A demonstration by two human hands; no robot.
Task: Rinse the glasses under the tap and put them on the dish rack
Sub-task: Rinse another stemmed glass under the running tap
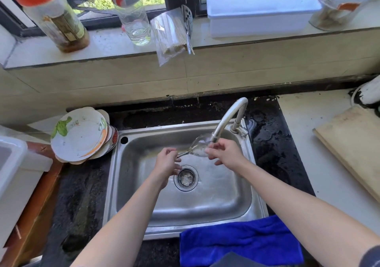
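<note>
1. Found a stack of plates (pixel 80 135) leaning at the left end of the bench (pixel 82 194), just beside the sink (pixel 216 201). Could not make out a dish rack for certain.
2. Saw the left hand (pixel 167 163) above the basin, thumb and forefinger pinched on the thin stem of the wine glass (pixel 200 147), other fingers loosely curled.
3. Found the wine glass held nearly on its side over the sink, stem to the left, bowl tucked right under the spout of the tap (pixel 225 118). Could not tell clearly how strong a stream was running.
4. Saw the right hand (pixel 225 153) curled round the bowl near its rim, fingertips on the glass, just below the spout.
5. Judged the nearest hazard a knock of bowl against metal spout, given almost no gap there.
6. Judged a second hazard in the wet stem: a slim pinch, easily slipped, with a hard steel basin beneath.
7. Feared twisting stem against bowl with both hands, enough to snap it at the joint.
8. Noted a blue cloth (pixel 240 242) over the sink's front edge, and crowded plates at left as a possible obstacle when setting the glass down.
</note>
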